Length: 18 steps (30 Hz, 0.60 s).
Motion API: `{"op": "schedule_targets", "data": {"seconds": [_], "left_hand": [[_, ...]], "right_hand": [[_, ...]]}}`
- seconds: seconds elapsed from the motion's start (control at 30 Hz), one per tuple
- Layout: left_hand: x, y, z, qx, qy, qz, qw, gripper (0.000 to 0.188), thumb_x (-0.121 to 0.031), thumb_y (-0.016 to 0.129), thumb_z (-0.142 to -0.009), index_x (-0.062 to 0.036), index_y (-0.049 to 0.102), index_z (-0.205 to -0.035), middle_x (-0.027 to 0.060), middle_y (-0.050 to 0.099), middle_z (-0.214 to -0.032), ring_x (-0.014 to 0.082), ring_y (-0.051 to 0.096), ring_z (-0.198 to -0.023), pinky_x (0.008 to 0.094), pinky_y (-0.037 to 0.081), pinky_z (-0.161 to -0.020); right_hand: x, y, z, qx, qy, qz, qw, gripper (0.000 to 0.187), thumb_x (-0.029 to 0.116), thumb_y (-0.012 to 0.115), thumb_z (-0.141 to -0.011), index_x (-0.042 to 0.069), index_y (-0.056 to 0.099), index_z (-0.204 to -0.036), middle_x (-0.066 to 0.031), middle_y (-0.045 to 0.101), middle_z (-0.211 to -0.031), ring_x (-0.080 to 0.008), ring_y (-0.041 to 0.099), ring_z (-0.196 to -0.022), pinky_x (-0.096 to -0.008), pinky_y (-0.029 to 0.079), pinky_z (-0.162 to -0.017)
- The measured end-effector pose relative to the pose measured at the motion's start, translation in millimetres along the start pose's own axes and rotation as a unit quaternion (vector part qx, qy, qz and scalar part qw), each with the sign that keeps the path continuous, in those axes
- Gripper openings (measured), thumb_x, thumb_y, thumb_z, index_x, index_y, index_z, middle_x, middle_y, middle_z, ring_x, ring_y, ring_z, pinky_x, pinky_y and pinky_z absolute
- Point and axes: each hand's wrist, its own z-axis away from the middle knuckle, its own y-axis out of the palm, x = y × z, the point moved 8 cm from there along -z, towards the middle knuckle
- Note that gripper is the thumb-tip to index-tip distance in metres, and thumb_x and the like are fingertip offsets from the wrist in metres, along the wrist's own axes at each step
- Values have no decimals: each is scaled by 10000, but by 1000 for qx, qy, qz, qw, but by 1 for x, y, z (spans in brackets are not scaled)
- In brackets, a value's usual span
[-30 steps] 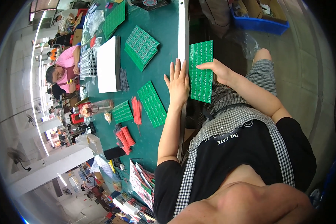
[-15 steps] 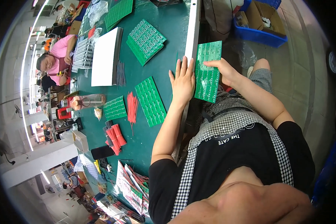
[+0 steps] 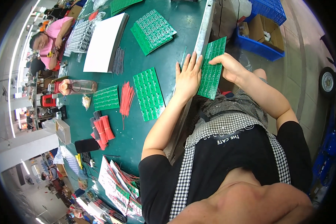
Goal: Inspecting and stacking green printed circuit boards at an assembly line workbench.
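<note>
My right hand [image 3: 232, 69] grips a green circuit board panel [image 3: 210, 83] at the bench's edge, thumb on its face and the other fingers mostly hidden beneath. The panel is tilted, its left side against the edge. My left hand [image 3: 188, 77] lies flat beside it on the bench edge, fingers stretched out and holding nothing I can see. A thin green strip [image 3: 184, 55] shows near its fingertips. Left of that hand, another green panel [image 3: 148, 95] lies on the green bench top [image 3: 138, 136]. Farther off sits a stack of panels [image 3: 153, 31].
Red wires [image 3: 127, 98], dark wires [image 3: 118, 61], bundled red sleeves [image 3: 103, 128], a smaller panel [image 3: 106, 98], a bottle [image 3: 78, 87], a phone [image 3: 87, 145] and a white stack [image 3: 104, 43] cover the bench. A blue crate [image 3: 259, 47] stands on the floor. Across the bench sits a co-worker in pink [image 3: 50, 41].
The view has shifted, so the bench things appear farther left. The panel in my right hand is tilted more steeply and looks narrower. My left hand stays flat at the bench edge.
</note>
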Motion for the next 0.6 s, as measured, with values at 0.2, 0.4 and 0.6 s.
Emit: {"op": "schedule_targets", "data": {"seconds": [0.2,0.4,0.6], "left_hand": [[9,2,4,7,-4,70,997,459,-164,450,-884,-144,378,-1337,67,309,-1424,237,277,-1320,588,190,-1022],[7,3,2,-14,29,130,991,445,-127,446,-878,-112,397,-1320,81,344,-1403,265,299,-1307,545,208,-1032],[11,-3,4,-15,22,133,991,426,-169,463,-888,-118,415,-1308,77,364,-1390,279,302,-1303,554,219,-1021]], "right_hand": [[10,25,-8,44,66,1,997,178,64,526,-791,-1,559,-952,-76,603,-922,-195,588,-857,-385,476,-773],[-7,-17,-3,40,63,-35,997,283,0,514,-764,-28,539,-1045,-117,597,-1023,-231,593,-920,-400,469,-843],[-64,-51,-22,94,83,-293,948,292,100,581,-847,6,537,-1120,-130,597,-1094,-254,580,-1012,-409,460,-904]]}}
